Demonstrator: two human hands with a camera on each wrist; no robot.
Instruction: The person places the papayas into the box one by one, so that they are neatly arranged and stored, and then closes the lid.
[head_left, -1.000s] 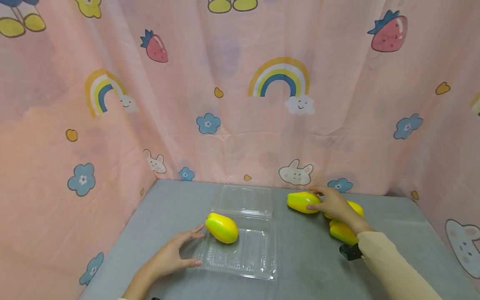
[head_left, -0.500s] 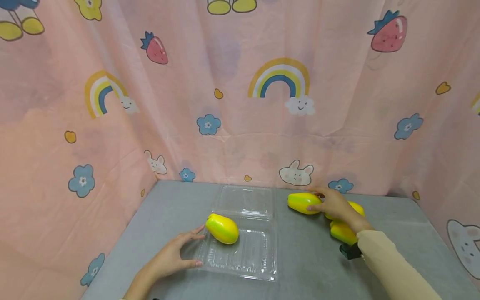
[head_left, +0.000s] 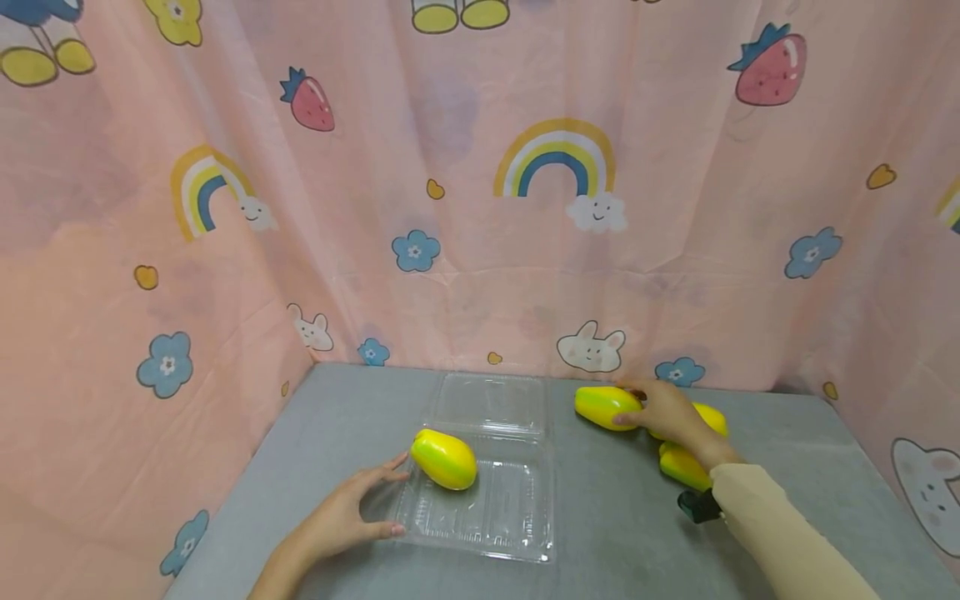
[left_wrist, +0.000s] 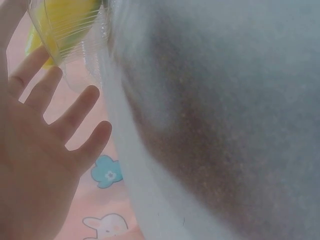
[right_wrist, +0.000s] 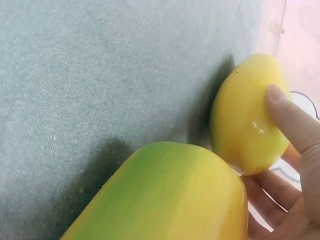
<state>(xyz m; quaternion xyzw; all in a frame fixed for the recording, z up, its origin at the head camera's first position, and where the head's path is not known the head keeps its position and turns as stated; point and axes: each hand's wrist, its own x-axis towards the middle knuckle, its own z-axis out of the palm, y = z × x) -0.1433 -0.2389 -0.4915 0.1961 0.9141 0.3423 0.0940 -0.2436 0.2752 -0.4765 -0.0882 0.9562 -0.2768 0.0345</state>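
A clear plastic clamshell box (head_left: 517, 508) lies with its lid folded back on the table. One yellow-green papaya (head_left: 444, 460) sits in the left part of its base. My left hand (head_left: 337, 512) is at the box's left edge, fingers and thumb spread; in the left wrist view the fingers (left_wrist: 75, 115) look straight and hold nothing. At the back right, my right hand (head_left: 667, 412) grips another papaya (head_left: 606, 407), thumb on the near side and fingers around the far side. In the right wrist view this papaya (right_wrist: 247, 115) appears to rest on the table.
Two more papayas, one behind (head_left: 711, 415) and one in front (head_left: 684, 465), lie partly hidden by my right hand and wrist. The grey table (head_left: 615, 525) is bordered by a pink patterned curtain (head_left: 480, 300) at the back and sides.
Both hands, the papayas and the box keep nearly the same places. Only a slight shift of the head view shows.
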